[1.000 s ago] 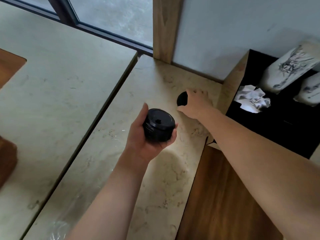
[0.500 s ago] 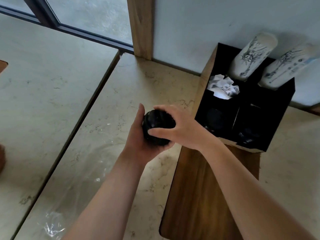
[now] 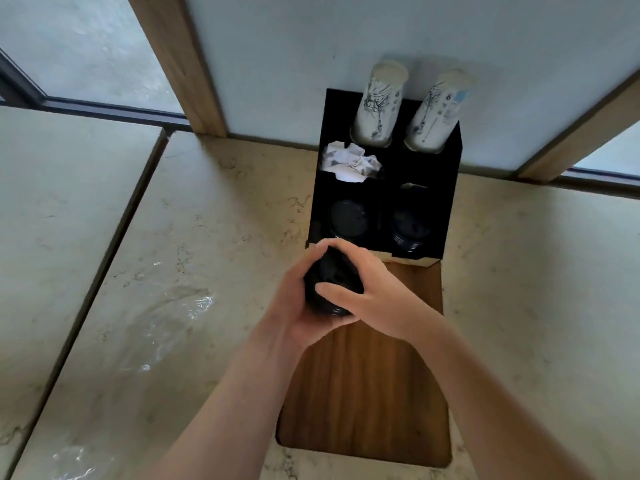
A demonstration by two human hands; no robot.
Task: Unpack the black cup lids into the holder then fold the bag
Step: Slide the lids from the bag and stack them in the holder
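Observation:
A stack of black cup lids (image 3: 330,277) sits between both my hands, just in front of the black holder (image 3: 450,188). My left hand (image 3: 294,306) cups the stack from the left and below. My right hand (image 3: 363,296) wraps over it from the right. Black lids (image 3: 348,218) lie in the holder's front left compartment, and more lids (image 3: 410,230) fill the front right one. The clear plastic bag (image 3: 173,317) lies flat on the marble counter to the left.
Two stacks of printed paper cups (image 3: 379,105) stand in the holder's back compartments, and crumpled white paper (image 3: 349,162) fills a middle left one. A wooden inset panel (image 3: 367,375) lies under my arms. The wall and a window frame stand behind the holder.
My right hand came back from the counter and closed over the lid stack in my left hand. Both hands carried the stack toward the holder's front as my view swung right.

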